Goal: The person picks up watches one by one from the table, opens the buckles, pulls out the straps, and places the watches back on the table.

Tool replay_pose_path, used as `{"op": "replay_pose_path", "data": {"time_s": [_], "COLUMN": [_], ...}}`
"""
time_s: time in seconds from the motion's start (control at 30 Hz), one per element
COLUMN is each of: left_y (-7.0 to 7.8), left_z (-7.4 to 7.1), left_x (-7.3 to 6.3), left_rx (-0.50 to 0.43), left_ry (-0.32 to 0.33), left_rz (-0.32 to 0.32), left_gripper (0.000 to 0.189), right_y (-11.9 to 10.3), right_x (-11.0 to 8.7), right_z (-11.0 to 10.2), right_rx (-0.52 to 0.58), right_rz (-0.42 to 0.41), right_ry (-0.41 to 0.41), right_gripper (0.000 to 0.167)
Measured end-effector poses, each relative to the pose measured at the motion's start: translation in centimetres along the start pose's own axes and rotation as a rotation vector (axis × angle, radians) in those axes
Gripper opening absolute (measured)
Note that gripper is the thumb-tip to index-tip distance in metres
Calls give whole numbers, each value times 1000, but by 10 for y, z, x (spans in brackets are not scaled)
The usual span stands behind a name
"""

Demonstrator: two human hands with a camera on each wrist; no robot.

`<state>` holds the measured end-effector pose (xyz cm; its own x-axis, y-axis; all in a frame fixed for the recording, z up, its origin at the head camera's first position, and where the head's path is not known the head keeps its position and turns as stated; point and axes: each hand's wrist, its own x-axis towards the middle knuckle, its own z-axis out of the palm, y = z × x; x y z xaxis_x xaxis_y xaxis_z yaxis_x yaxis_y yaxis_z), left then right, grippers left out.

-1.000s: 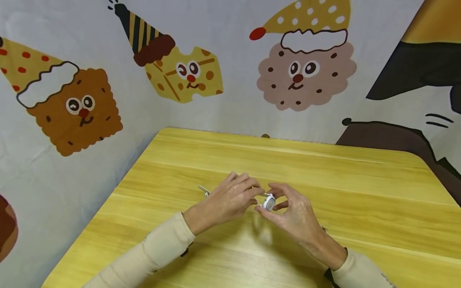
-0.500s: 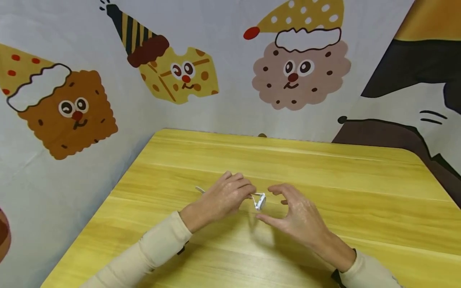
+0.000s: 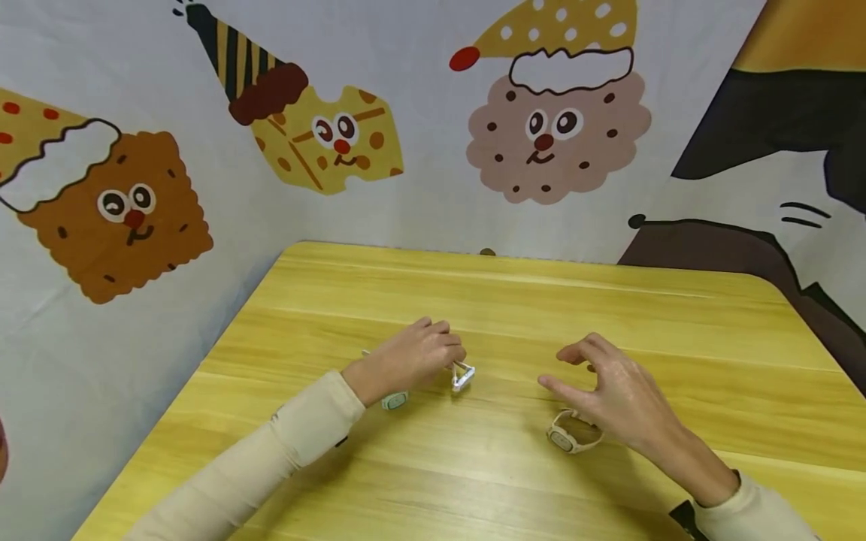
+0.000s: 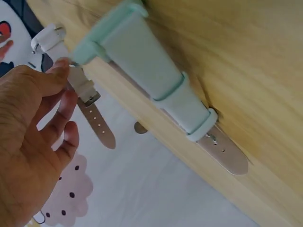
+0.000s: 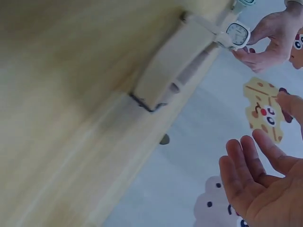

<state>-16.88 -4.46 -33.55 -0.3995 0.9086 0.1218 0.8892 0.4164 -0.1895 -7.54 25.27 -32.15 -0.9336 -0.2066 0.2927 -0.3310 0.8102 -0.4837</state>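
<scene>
A white wristwatch (image 3: 463, 378) hangs from my left hand (image 3: 408, 359), its strap pinched between thumb and fingers. In the left wrist view the strap (image 4: 84, 90) of this watch trails below the fingertips. Beneath my left wrist, a mint-green wristwatch (image 3: 395, 400) stands on the table, partly hidden by the forearm. My right hand (image 3: 619, 391) holds nothing; its thumb and fingers are spread apart in a loose curve. A beige wristwatch (image 3: 563, 439) rests on the table just below the right thumb. The white watch's face (image 5: 237, 34) shows in the right wrist view.
The yellow wood-grain table (image 3: 473, 481) runs back to a pale cloth wall (image 3: 433, 218) printed with cartoon snacks in party hats. More of this cloth hangs along the table's left side.
My right hand has let go of the white watch and moved right, uncovering the beige one. My left hand has carried the white watch leftward and the mint watch face has come into view.
</scene>
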Motion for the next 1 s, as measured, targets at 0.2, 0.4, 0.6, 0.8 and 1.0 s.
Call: {"op": "replay_pose_path", "data": {"time_s": [0.2,0.4,0.6,0.8,1.0], "left_y": [-5,-9,-9,-9,-9], "left_z": [10,16,19,19,21], "left_x": [5,3,3,0,-4], "left_rx": [-40,-111,-173,-171,-140], "left_ry": [-64,-57,-35,-50,-32], "left_rz": [14,42,60,34,30], "left_gripper": [17,22,25,33,48], "right_y": [9,14,20,27,34], "right_x": [-8,-10,-11,-12,-16], "right_z": [1,-2,-6,-10,-6], "right_rx": [-2,4,-19,-81,-79], "right_rz": [-9,-21,-5,-10,12], "right_ry": [21,55,-7,-179,-254], "right_gripper": [23,13,18,18,20]}}
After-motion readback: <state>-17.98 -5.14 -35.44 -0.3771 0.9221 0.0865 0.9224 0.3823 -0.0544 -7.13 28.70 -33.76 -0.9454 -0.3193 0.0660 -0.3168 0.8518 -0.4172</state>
